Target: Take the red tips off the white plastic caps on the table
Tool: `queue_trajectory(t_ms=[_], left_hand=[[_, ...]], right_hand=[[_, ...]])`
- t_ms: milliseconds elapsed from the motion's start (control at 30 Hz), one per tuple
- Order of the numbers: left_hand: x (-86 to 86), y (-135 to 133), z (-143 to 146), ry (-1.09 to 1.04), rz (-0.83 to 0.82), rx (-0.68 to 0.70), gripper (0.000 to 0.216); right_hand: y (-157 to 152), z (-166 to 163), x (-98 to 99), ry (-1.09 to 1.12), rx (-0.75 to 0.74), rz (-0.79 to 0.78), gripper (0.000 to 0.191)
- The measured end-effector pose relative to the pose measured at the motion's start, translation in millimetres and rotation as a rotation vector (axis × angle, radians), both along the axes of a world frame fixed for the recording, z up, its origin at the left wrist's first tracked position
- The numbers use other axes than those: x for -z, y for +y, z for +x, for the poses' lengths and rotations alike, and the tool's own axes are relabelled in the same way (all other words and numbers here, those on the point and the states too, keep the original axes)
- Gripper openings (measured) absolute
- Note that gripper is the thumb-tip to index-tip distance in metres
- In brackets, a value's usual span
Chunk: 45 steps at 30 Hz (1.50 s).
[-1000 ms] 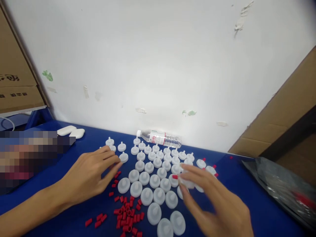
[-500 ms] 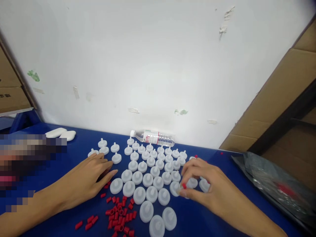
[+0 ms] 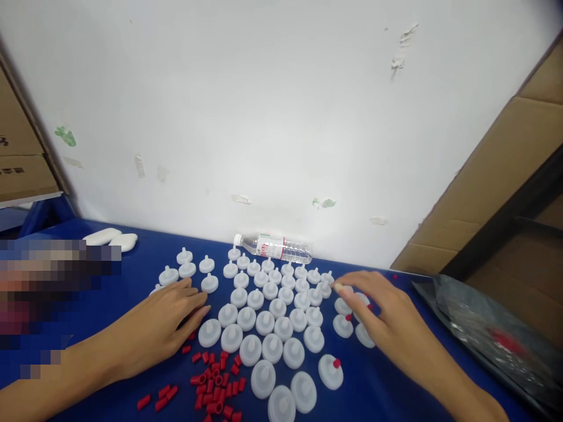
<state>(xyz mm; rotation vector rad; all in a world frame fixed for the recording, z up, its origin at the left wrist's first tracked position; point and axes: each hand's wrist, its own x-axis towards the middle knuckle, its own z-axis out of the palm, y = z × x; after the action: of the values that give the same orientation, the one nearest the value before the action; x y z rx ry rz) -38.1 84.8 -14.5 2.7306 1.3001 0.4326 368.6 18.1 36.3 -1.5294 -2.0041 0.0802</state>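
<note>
Several white disc-shaped caps (image 3: 268, 305) stand in rows on a blue table (image 3: 387, 387). My left hand (image 3: 165, 319) lies flat on the table left of the rows, fingers stretched toward a white cap (image 3: 209, 333). My right hand (image 3: 378, 308) reaches over the white caps at the right of the rows, fingers spread, its fingertips by a cap near the back. One white cap with a red tip fitted (image 3: 331, 371) stands at the front right. A heap of small red caps (image 3: 217, 384) lies in front of my left hand.
A clear water bottle (image 3: 272, 247) lies on its side against the white wall. Two white oblong objects (image 3: 109, 239) lie at the back left. Cardboard boxes (image 3: 488, 193) stand at the right, a dark plastic bag (image 3: 488, 328) beside them. A blurred patch covers the left edge.
My right hand has let go of a white cap with a red tip, which now stands at the front right, and has moved back and right over other caps. My left hand barely moved.
</note>
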Motion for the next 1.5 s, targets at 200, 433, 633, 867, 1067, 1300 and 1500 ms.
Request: queue_trajectory(t_ms=[200,433,633,867,1067,1300,1500], left_hand=[[-1.0,-2,1,-0.024,0.031,0.005,0.045],[-0.3,0,-1,-0.036,0.065,-0.004,0.048],[-2.3,6,-4,-0.069,0.156,-0.007,0.048],[-10.9,2,-3,-0.177,0.258,-0.013,0.042],[-21.0,-10,4,-0.336,0.387,0.067,0.014],[-15.9,-20,13,-0.416,0.409,0.182,0.017],[-23.4,-39,28,-0.398,0.472,0.353,0.015]], right_hand=[[17,5,33.0,-0.186,0.119,-0.008,0.061],[25,8,44.6,-0.236,0.104,-0.066,0.062],[32,4,48.1,-0.224,0.084,-0.058,0.062],[30,6,34.6,-0.148,0.095,0.100,0.052],[13,-1,6.1,-0.039,0.143,0.483,0.025],[-10,-49,14.5,-0.156,-0.225,0.545,0.017],[-30,-73,30.1,-0.167,-0.361,0.497,0.035]])
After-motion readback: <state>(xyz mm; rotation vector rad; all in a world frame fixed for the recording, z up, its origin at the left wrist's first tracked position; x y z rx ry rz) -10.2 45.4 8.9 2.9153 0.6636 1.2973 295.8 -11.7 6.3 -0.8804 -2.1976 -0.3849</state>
